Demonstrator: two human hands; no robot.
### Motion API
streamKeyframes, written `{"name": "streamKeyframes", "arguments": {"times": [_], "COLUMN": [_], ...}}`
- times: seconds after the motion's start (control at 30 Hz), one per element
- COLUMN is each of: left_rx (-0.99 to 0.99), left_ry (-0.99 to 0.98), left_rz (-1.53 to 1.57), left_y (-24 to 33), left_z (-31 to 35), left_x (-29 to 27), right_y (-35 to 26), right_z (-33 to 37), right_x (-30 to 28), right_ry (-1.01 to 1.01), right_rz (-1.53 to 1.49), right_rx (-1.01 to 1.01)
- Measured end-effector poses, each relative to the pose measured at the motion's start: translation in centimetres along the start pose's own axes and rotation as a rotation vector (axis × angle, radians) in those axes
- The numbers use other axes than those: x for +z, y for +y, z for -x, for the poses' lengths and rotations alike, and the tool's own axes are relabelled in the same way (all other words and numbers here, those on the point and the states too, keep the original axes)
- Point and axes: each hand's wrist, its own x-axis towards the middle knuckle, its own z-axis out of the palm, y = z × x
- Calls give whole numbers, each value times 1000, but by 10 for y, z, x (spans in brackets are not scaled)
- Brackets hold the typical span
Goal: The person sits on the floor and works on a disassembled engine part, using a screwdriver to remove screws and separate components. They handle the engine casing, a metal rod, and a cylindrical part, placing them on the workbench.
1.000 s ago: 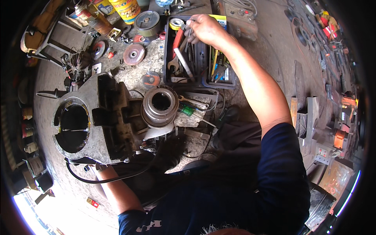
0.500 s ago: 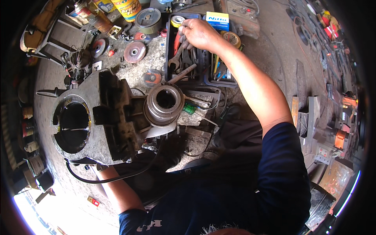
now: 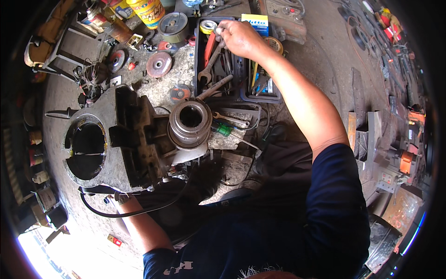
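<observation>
Presenting, lower left of the black toolbox (image 3: 239, 69), one gray casting (image 3: 120, 162), baring a large bore and apparently sitting partway through work. Reaching the left hand (image 3: 121, 198) in under its edge, mostly hiding it and leaving its grip impossible to tell. Inside the toolbox's left compartment, curling the right hand (image 3: 237, 37) nearly closed over the upper end of one open-ended wrench (image 3: 212, 61), leaving a firm hold impossible to confirm, and lifting nothing clear as yet. Counting, left to right: at least three discs (image 3: 117, 60), one yellow bucket (image 3: 147, 13) and one lidded can (image 3: 173, 28) left of the toolbox; one ringed hub (image 3: 190, 133) near its lower-left corner; one yellow tape roll (image 3: 207, 31) in its upper-left corner; one green-handled screwdriver (image 3: 225, 130) below it; one blue-and-yellow box (image 3: 256, 25) at its upper right.
</observation>
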Motion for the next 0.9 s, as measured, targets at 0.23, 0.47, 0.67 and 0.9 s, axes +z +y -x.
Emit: {"name": "streamKeyframes", "arguments": {"times": [0.23, 0.47, 0.67, 0.9], "left_rx": [5, 15, 19, 29], "left_ry": [-6, -17, -17, -35], "left_rz": [-4, 18, 19, 13], "left_y": [1, 5, 6, 5], "left_z": [1, -7, -7, -9], "left_x": [-3, 4, 2, 2], "right_y": [-6, 11, 33, -29], "right_z": [-1, -2, -1, 26], "right_x": [-8, -10, 6, -13], "right_ry": [117, -15, 47, -729], "right_rz": [60, 359, 370, 328], "right_rx": [-177, -284, -363, -189]}}
